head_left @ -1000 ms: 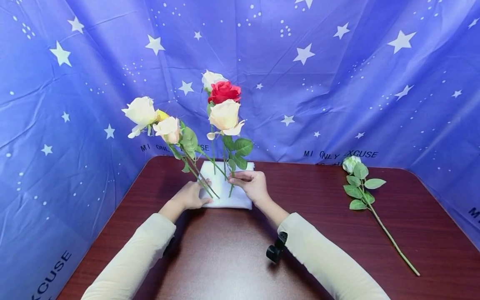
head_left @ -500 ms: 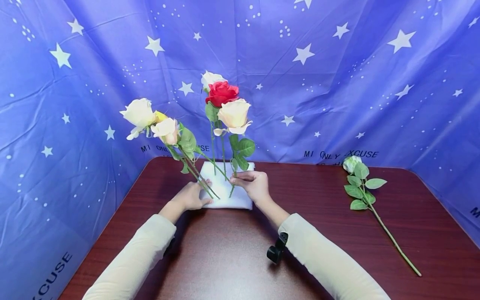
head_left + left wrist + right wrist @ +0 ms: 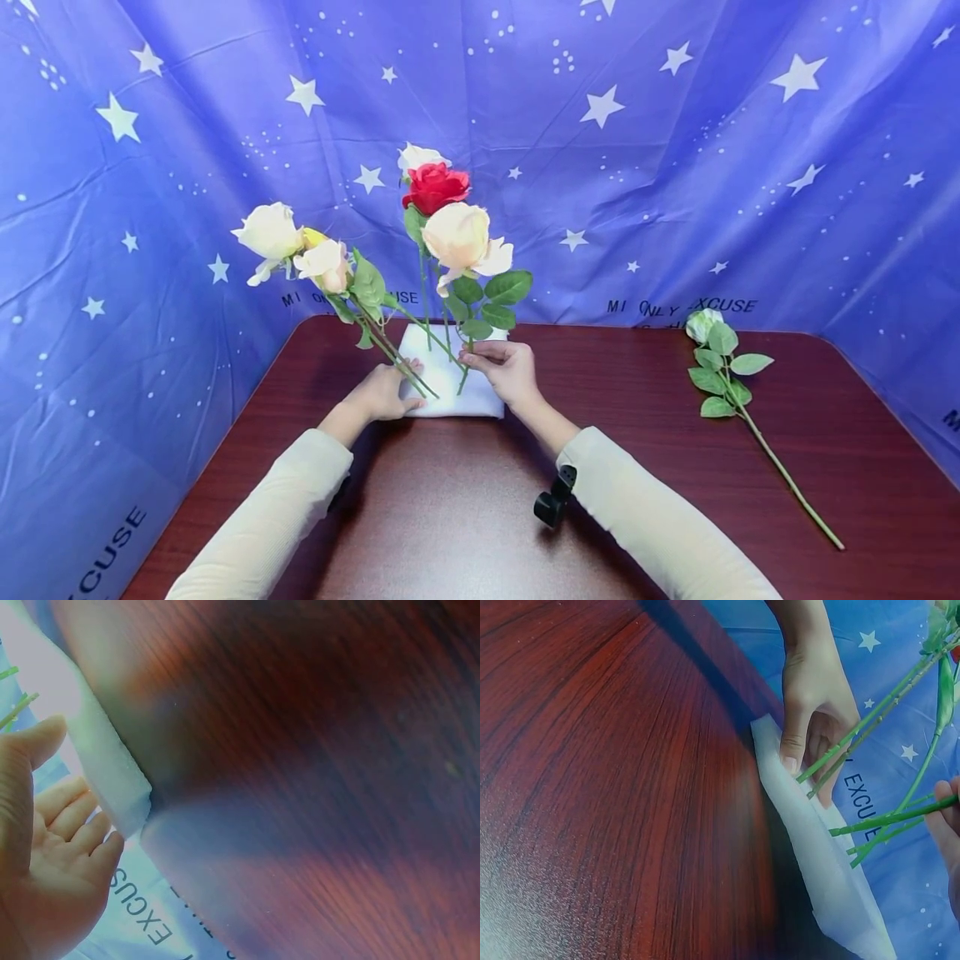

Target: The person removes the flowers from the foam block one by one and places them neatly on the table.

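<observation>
The cream rose [image 3: 456,236] stands, stem foot [image 3: 461,386] at the white foam block [image 3: 472,405] on the tabletop [image 3: 450,492]. The right hand [image 3: 512,372] pinches its stem. Since half a second ago the bloom has turned and its leaves [image 3: 510,287] spread rightward, suggesting angle adjustment. The left hand [image 3: 381,393], thumb and fingers apart, rests on the block's left end.

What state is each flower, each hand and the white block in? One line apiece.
White block: flat on the table.
Left hand: resting on the block's left side.
Right hand: pinching a stem.
Front cream rose: in bloom, stem pinched.
Red rose: in bloom, upright.
White rose behind it: upright, partly hidden.
Two pale left roses: leaning left.
Yellow rose: mostly hidden.
Loose rose: lying on the table.
</observation>
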`<state>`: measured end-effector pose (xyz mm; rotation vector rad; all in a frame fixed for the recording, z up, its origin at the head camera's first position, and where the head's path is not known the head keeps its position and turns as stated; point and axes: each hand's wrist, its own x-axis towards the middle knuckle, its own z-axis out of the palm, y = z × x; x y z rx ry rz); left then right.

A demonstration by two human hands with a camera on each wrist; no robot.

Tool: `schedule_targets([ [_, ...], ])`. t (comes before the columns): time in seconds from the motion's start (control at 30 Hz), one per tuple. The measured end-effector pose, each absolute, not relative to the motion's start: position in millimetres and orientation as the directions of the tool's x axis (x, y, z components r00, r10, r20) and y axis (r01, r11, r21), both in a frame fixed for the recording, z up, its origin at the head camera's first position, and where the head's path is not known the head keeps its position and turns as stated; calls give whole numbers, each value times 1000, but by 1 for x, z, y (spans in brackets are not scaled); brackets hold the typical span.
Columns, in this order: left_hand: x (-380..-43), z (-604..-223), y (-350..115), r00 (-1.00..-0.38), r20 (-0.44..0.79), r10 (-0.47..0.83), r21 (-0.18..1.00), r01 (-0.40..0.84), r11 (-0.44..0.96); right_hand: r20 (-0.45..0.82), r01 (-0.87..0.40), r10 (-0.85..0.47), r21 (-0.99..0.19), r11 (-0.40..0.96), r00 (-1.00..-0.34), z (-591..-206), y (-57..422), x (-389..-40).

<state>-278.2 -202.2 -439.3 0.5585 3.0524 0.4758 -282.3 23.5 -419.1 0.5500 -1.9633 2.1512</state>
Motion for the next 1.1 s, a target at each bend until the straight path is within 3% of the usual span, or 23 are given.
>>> schedule_targets([
  [0.47, -274, -440, -200, -940, 23, 340, 304, 331, 893, 329, -328, -38, -944, -28, -944, -422, 25, -283],
  [0.9, -275, -438, -201, -938, 52, 342, 299, 341, 891, 343, -344, 27, -939, -25, -939, -400, 26, -267],
  [1.1, -275, -437, -202, -936, 49, 349, 297, 347, 890, 332, -334, 54, -941, -59, -942, -413, 25, -278],
])
